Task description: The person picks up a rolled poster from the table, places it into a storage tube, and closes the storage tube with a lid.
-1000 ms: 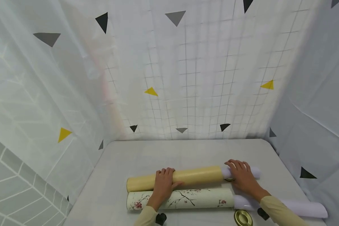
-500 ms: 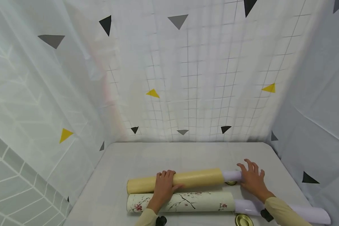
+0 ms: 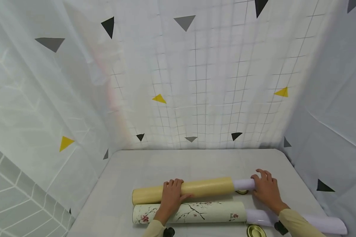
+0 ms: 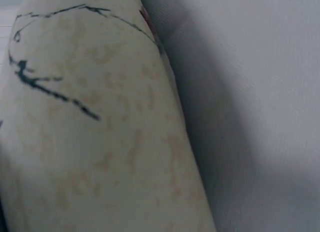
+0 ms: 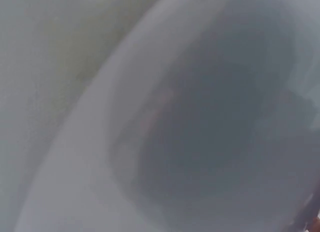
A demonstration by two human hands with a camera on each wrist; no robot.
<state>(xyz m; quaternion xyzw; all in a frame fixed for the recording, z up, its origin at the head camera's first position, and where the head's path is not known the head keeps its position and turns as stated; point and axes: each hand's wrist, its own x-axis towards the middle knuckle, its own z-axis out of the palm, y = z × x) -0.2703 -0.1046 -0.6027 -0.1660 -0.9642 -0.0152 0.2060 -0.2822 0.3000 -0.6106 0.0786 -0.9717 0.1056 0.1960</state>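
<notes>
My left hand (image 3: 172, 196) grips a yellow tube (image 3: 210, 186), fingers over its far side and thumb along the near side. A pale lilac-white roll (image 3: 244, 184) sticks out of the tube's right end. My right hand (image 3: 267, 192) touches the roll's outer end with loosely bent fingers and covers that end. Nearer me, under my left forearm, lies a cream tube with a blossom print (image 3: 216, 212); this flowered tube (image 4: 100, 142) fills much of the left wrist view. A second pale roll (image 3: 323, 223) projects from it, below my right forearm. The right wrist view is a blurred pale curved surface.
A gold round lid (image 3: 256, 231) lies at the front, close to the flowered tube's right end. Another gold lid (image 3: 242, 192) is partly hidden under the far roll. The white table (image 3: 195, 164) is bounded by patterned white curtains behind and at both sides.
The far roll sticks out less from the yellow tube than a second ago. My right hand has shifted right from over the roll to its outer end. My left hand keeps its grip.
</notes>
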